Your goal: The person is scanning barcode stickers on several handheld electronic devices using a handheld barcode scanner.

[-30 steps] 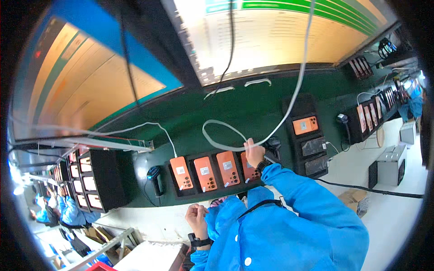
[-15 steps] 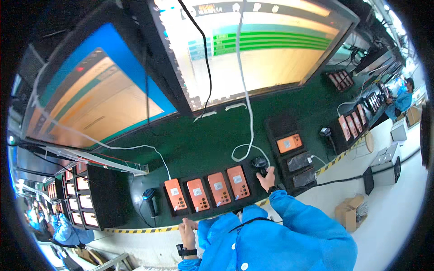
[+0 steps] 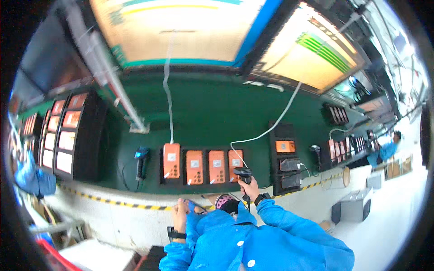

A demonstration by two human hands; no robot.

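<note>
Head view first: we see our right hand (image 3: 250, 186) wrapped around the grip of a black handheld scanner (image 3: 243, 173), fingers closed on it, its head held just in front of the rightmost of four orange devices (image 3: 235, 165). Those four orange devices stand side by side in black holders on the green bench (image 3: 208, 117); the leftmost one (image 3: 171, 161) is taller, with a white cable (image 3: 168, 90) running up from it. A second white cable (image 3: 275, 124) curves from near the scanner up toward the lit panels above.

Our left hand (image 3: 180, 212) is low, near the bench's yellow-and-black striped edge (image 3: 122, 204), fingers curled around something small and blue (image 3: 195, 207); we cannot tell what it is. A dark watch band sits on each wrist, and blue sleeves cover both arms.

Another black scanner (image 3: 141, 159) rests upright on the bench, left of the orange row. Right of the row stands a black rack (image 3: 285, 158) with one orange device. Racks of small lit screens (image 3: 61, 131) stand at far left.
</note>
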